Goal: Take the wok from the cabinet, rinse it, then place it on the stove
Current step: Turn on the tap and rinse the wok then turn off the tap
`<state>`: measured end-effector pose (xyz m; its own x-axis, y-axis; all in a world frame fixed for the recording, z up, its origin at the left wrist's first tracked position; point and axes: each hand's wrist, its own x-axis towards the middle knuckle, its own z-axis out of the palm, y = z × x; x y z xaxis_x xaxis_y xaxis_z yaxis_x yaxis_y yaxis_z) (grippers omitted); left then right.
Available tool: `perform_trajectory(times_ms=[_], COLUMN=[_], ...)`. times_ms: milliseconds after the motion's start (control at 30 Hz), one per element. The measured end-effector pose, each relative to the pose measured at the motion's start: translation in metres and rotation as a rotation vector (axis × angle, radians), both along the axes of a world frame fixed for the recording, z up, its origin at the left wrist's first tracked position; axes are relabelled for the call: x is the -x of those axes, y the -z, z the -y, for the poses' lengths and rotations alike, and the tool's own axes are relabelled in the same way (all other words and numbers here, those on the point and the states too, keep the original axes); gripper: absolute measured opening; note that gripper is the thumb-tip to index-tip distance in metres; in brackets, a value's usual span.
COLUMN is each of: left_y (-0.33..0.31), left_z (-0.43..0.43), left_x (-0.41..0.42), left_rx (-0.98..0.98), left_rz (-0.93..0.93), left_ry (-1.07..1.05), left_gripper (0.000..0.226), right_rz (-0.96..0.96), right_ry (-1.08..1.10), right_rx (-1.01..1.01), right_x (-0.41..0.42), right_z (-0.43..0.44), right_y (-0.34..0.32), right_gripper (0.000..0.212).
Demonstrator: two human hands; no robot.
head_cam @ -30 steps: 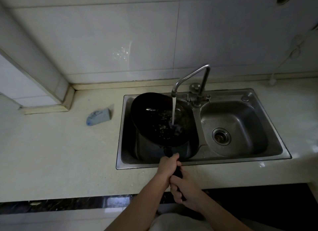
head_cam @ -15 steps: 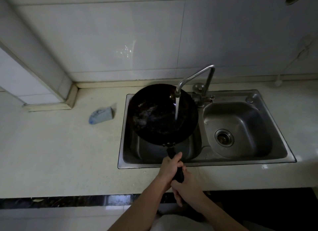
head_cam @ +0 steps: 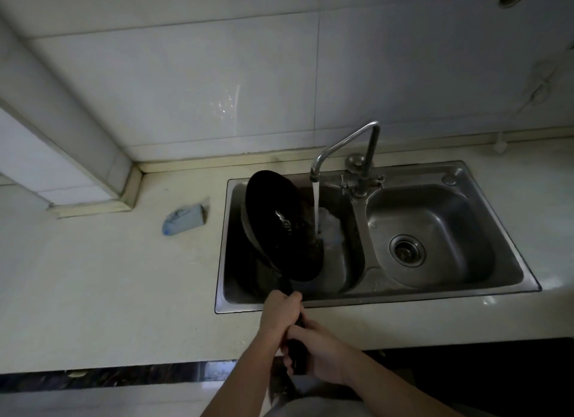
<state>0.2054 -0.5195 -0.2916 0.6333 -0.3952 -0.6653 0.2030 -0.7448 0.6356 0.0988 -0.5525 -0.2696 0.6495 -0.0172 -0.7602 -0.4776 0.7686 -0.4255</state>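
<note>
The black wok (head_cam: 281, 227) hangs tilted steeply on its side over the left basin of the steel double sink (head_cam: 494, 175), its inside turned to the right. Both hands grip its long black handle over the counter's front edge. My left hand (head_cam: 279, 312) holds the handle nearer the pan. My right hand (head_cam: 316, 350) wraps it further back. The tap (head_cam: 344, 151) runs, and its stream falls just right of the wok's rim into the basin. The stove is out of view.
A blue-grey sponge (head_cam: 184, 220) lies on the pale counter (head_cam: 108, 292) left of the sink. The right basin has a round drain (head_cam: 407, 250). Tiled wall rises behind, with a boxed corner at the left. A white cord runs down the wall at far right.
The wok has rolled from facing up under the stream to standing on edge at the left, so the water now falls past its rim into the basin. Both hands kept their hold.
</note>
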Motion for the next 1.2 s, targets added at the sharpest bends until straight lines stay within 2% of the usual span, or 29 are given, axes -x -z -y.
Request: perform_trajectory(times_ms=[67, 200, 500, 633, 733, 833, 933, 1033, 1100, 1200], left_y=[0.000, -0.002, -0.005, 0.000, 0.006, 0.015, 0.024, 0.031, 0.035, 0.040], left_z=[-0.004, -0.006, -0.010, -0.013, -0.011, -0.006, 0.002, 0.010, 0.013, 0.015], left_x=[-0.003, -0.008, -0.005, -0.012, -0.018, -0.018, -0.020, -0.020, -0.021, -0.031], left_rx=[-0.083, -0.158, -0.216, -0.197, -0.108, -0.017, 0.079, 0.127, 0.125, 0.028], left_rz=[0.062, 0.201, 0.343, 0.211, 0.022, -0.144, -0.355, -0.541, -0.584, -0.507], left_ry=[0.077, 0.123, 0.144, 0.151, 0.108, 0.059, -0.004, -0.133, -0.134, 0.024], left_gripper=[0.036, 0.033, 0.034, 0.039, 0.039, 0.054, 0.034, 0.022, 0.021, 0.025], right_rz=[0.027, 0.076, 0.140, 0.087, 0.069, 0.063, 0.011, -0.046, -0.092, -0.158], right_ry=[-0.030, -0.071, -0.104, -0.018, 0.057, 0.086, 0.165, 0.206, 0.188, 0.138], right_rx=[-0.072, -0.214, -0.310, -0.274, -0.175, -0.047, 0.092, 0.215, 0.272, 0.362], right_x=[-0.001, -0.006, -0.004, -0.007, -0.011, -0.011, -0.013, -0.019, -0.024, -0.032], right_z=[-0.001, 0.000, -0.002, -0.014, -0.021, -0.020, -0.018, -0.017, -0.017, -0.014], right_y=[0.000, 0.004, 0.004, 0.000, -0.005, -0.004, 0.001, 0.007, 0.011, 0.015], right_gripper=[0.009, 0.014, 0.022, 0.018, 0.009, 0.008, 0.012, 0.006, 0.007, 0.009])
